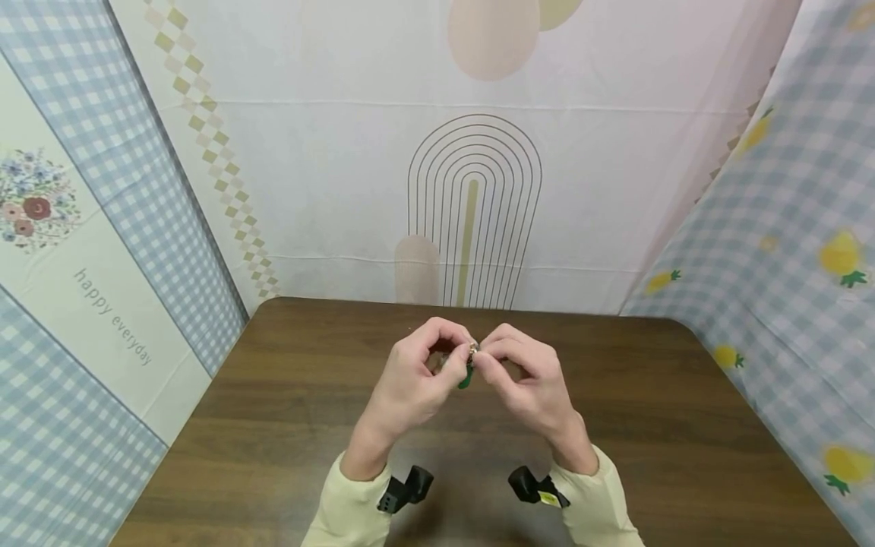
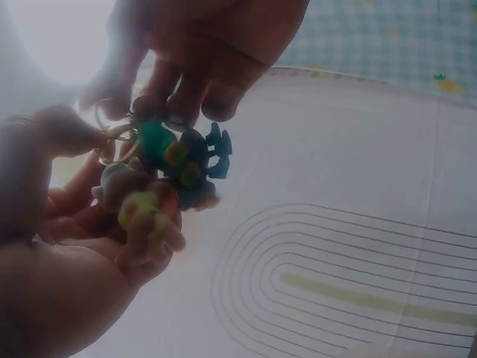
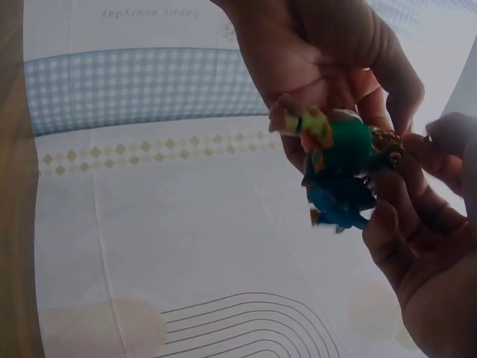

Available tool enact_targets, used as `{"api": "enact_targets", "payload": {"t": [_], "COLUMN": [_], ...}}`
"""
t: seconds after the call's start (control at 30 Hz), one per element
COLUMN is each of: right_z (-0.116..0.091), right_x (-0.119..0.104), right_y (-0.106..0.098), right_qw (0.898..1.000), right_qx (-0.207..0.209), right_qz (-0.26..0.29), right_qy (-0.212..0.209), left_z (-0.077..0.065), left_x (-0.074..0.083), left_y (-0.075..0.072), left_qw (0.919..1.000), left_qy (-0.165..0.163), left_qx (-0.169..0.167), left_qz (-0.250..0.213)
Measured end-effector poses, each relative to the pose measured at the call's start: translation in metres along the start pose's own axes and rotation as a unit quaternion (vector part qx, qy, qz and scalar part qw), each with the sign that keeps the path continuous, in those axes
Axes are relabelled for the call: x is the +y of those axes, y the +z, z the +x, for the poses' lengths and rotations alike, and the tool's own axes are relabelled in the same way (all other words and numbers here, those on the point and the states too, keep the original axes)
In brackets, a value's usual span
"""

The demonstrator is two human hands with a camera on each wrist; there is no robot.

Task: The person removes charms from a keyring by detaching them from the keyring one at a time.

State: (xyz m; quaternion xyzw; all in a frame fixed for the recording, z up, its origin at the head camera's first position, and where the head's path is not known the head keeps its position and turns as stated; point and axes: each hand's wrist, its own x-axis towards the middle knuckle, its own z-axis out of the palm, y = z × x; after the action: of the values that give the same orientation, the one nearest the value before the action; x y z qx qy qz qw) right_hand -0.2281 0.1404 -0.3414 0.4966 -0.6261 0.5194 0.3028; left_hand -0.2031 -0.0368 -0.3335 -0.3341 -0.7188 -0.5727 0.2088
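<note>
Both hands meet above the table, fingertips almost together around a keychain with small figurine charms. My left hand (image 1: 413, 380) pinches it at the gold metal ring (image 2: 118, 142) between thumb and forefinger. From the other side, my right hand (image 1: 533, 380) has its thumb and fingertips on the same metal fittings. Below the ring dangle a green charm (image 3: 349, 145), a blue one (image 3: 335, 205) and a small yellow-and-pink figure (image 2: 143, 212). In the head view the fingers cover most of the keychain, with only a bit of green showing.
Beneath the hands lies a dark brown wooden table (image 1: 287, 410). A white printed cloth (image 1: 328, 175) hangs behind its far edge. Blue checked cloths flank it, the right cloth (image 1: 772, 304) carrying yellow fruit prints. Each sleeve has a black wrist camera (image 1: 410, 486) strapped on.
</note>
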Motion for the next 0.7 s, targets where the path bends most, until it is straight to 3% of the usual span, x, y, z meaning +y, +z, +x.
{"api": "enact_targets", "payload": {"t": [0.17, 0.3, 0.47, 0.7], "right_z": [-0.0009, -0.0010, 0.0001, 0.0012], "right_x": [-0.0065, -0.0087, -0.0065, -0.0053], "right_y": [-0.0026, -0.0047, -0.0044, -0.0032], "right_qw": [0.999, 0.998, 0.999, 1.000], "right_qx": [-0.001, -0.002, 0.000, 0.001], "right_qz": [0.014, 0.013, 0.021, 0.017], "right_qy": [0.050, 0.059, 0.034, -0.007], "left_z": [0.0007, 0.0011, 0.0009, 0.0003], "left_x": [0.0013, 0.0012, 0.0019, 0.0032], "left_y": [0.0039, 0.0045, 0.0024, -0.0027], "left_qw": [0.9966, 0.9919, 0.9883, 0.9872], "left_qy": [0.066, 0.096, 0.098, 0.076], "left_qx": [0.016, 0.032, 0.043, 0.024], "left_qz": [0.047, 0.078, 0.109, 0.138]}}
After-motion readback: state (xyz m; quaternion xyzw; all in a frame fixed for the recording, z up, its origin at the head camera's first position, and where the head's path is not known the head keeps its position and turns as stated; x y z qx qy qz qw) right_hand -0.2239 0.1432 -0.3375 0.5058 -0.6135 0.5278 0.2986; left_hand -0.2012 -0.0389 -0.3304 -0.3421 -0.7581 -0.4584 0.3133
